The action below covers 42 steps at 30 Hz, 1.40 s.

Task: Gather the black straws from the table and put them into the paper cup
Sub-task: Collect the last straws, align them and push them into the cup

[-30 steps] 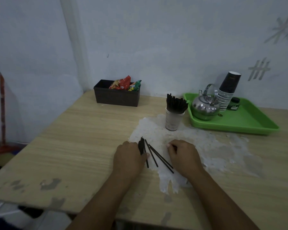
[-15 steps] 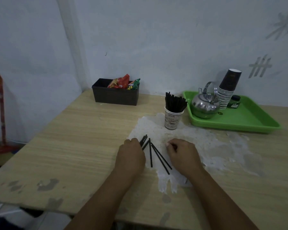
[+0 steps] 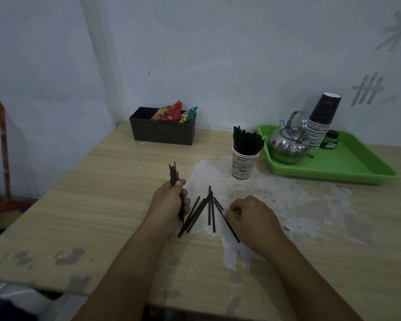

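Currently gathering: your left hand (image 3: 171,205) grips a bundle (image 3: 173,173), right hand (image 3: 248,216) pinches one straw (image 3: 229,224); next, collect the loose straws (image 3: 202,210), then cup (image 3: 243,165).

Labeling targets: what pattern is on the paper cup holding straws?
White paper cup with black hand-lettered text; head view.

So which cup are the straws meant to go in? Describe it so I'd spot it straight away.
Find the green tray at the table's far right. Just left of it, standing on the table's pale worn patch and not on the tray, is the paper cup. Unlike the dark stacked cups on the tray, it is pale with black lettering, upright, and already full of black straws.
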### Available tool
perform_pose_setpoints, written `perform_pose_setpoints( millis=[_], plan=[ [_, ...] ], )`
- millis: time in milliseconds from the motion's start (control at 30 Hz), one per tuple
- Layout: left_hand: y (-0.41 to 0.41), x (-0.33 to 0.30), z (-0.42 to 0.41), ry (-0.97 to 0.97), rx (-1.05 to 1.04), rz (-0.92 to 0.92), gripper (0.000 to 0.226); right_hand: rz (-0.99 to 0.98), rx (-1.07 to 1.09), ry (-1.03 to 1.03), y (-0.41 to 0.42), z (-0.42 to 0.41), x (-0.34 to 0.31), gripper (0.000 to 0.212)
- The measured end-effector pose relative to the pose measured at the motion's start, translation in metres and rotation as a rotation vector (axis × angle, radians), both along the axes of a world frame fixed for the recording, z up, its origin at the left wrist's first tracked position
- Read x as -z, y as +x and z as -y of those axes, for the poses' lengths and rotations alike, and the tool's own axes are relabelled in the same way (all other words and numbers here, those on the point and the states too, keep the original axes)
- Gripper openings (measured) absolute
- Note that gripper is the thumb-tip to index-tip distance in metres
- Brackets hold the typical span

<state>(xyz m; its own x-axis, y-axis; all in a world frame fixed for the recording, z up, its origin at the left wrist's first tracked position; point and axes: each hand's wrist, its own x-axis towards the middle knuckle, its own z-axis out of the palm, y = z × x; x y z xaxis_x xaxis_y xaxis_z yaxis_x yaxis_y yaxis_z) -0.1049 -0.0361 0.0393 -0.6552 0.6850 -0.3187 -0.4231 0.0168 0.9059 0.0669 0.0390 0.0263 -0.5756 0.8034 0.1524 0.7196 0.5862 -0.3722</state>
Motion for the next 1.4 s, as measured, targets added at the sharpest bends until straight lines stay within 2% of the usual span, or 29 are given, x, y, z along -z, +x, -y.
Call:
perform_pose_setpoints(
  millis=[133,333,600,733,833,933,1067,1133,1233,1333,1400],
  plan=[
    [-0.002,0.002,-0.001,0.057,-0.002,0.133,0.02,0.043,0.021,-0.026,0.003,0.009,0.0,0.037],
    [-0.002,0.005,-0.003,0.133,0.0,0.341,0.016,0.099,0.101,0.074,0.005,0.012,0.004,0.019],
    [-0.002,0.007,-0.003,0.138,0.006,0.38,0.016,0.075,0.148,0.088,0.007,0.012,0.013,0.012],
    [-0.002,0.008,-0.005,0.14,0.018,0.396,0.015,-0.078,0.185,0.078,0.007,0.01,0.003,0.015],
    [-0.002,0.008,-0.007,0.149,0.02,0.394,0.017,-0.269,0.082,0.041,0.001,0.014,-0.005,0.013],
    [0.001,0.008,-0.01,0.157,0.002,0.346,0.031,-0.446,-0.047,0.035,-0.01,0.024,-0.007,0.009],
    [0.008,0.004,-0.01,0.196,-0.026,0.325,0.053,-0.498,-0.16,0.038,-0.022,0.033,-0.003,0.007],
    [0.011,0.002,-0.01,0.211,-0.009,0.312,0.047,-0.5,-0.201,0.021,-0.026,0.034,-0.001,0.006],
    [0.014,0.001,-0.013,0.221,0.016,0.26,0.015,-0.551,-0.23,-0.022,-0.029,0.036,-0.003,0.006],
    [0.01,0.001,-0.016,0.216,-0.038,0.336,0.015,-0.612,-0.167,-0.073,-0.022,0.034,-0.008,0.013],
    [0.004,0.001,-0.016,0.211,-0.087,0.415,0.018,-0.536,-0.056,-0.027,-0.009,0.028,-0.009,0.015]
  ],
)
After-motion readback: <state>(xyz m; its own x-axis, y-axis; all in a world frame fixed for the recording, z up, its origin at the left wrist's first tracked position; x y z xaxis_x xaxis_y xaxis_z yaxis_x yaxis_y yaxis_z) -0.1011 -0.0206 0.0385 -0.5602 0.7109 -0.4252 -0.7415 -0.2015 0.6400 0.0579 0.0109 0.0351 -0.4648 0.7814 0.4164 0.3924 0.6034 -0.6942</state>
